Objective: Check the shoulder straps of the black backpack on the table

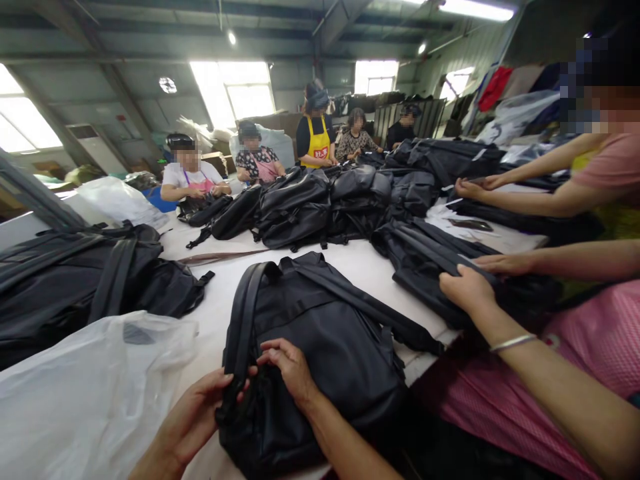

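A black backpack [320, 340] lies back-side up on the white table [360, 263] right in front of me, its two shoulder straps running away from me. My left hand [200, 413] is closed around the near end of the left strap [245, 320]. My right hand [290, 370] rests on the backpack's back panel just beside it, fingers curled and pinching at the fabric by the strap's base.
A clear plastic bag [85, 393] lies at my left, with a heap of black backpacks [75, 280] behind it. More backpacks [325, 200] are piled mid-table. A co-worker's hands [470, 283] handle a bag at my right. Several people work at the far end.
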`<state>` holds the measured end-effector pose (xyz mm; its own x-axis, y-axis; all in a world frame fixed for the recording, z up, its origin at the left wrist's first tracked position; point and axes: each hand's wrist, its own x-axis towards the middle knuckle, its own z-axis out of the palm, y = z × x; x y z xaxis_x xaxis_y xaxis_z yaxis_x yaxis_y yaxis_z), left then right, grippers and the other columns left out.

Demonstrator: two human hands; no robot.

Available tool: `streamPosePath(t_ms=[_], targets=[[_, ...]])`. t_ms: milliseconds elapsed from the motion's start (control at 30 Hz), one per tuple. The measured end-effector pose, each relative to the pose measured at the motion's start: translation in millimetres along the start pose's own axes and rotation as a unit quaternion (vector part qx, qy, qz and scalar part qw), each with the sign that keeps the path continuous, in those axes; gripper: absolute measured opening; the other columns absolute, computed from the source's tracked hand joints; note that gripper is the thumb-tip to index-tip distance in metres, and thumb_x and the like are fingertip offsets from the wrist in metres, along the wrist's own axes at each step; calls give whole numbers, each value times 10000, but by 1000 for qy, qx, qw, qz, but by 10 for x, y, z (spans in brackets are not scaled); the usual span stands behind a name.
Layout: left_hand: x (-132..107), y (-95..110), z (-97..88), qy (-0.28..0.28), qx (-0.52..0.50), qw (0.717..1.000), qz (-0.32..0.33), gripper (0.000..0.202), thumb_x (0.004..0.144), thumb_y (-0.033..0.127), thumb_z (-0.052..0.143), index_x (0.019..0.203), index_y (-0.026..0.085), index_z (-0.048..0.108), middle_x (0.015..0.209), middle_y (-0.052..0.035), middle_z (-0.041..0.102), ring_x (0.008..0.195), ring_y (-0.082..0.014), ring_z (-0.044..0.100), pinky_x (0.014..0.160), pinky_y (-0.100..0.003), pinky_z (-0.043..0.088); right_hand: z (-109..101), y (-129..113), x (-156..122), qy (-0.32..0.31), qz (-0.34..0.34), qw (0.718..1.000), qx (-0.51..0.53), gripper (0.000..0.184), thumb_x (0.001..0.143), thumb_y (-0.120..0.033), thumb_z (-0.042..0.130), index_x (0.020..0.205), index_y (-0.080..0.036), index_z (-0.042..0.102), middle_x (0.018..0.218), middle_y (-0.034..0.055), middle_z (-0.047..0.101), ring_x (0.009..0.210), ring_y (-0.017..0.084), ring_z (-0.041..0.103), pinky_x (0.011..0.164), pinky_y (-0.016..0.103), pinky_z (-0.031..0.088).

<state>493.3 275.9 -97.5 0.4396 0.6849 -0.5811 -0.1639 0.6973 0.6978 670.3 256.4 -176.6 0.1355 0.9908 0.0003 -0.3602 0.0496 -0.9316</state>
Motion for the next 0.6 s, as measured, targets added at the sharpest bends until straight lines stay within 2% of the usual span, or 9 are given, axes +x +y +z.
streamPosePath(t_ms=[167,267,467,600], targets=[[9,-3,-12,-17,39,999,19,266,770,64,656,1035,70,679,936,-118,691,711,-138,623,632,-224,527,-14,31,24,2,11,1000,-10,266,838,-313,541,1009,-170,686,816,52,734,826,188,638,800,313,440],[-16,-13,48,-19,35,999,20,256,823,179,671,1060,84,670,886,-91,676,674,-115,597,619,-217,521,-15,28,27,4,11,1000,-8,261,837,-309,541,1002,-175,691,806,46,726,816,184,639,785,307,445],[-77,-61,226,46,15,999,25,294,798,267,717,1029,92,668,858,-83,679,634,-107,586,529,-186,503,-3,38,32,5,9,1000,-4,255,840,-319,544,980,-173,700,789,39,701,792,173,625,767,297,448],[-37,-140,236,84,28,996,33,332,790,287,726,1048,96,643,822,-80,678,590,-102,579,479,-177,486,-3,61,45,-1,10,1000,-1,266,850,-350,549,975,-170,699,798,42,691,783,170,620,749,286,443]])
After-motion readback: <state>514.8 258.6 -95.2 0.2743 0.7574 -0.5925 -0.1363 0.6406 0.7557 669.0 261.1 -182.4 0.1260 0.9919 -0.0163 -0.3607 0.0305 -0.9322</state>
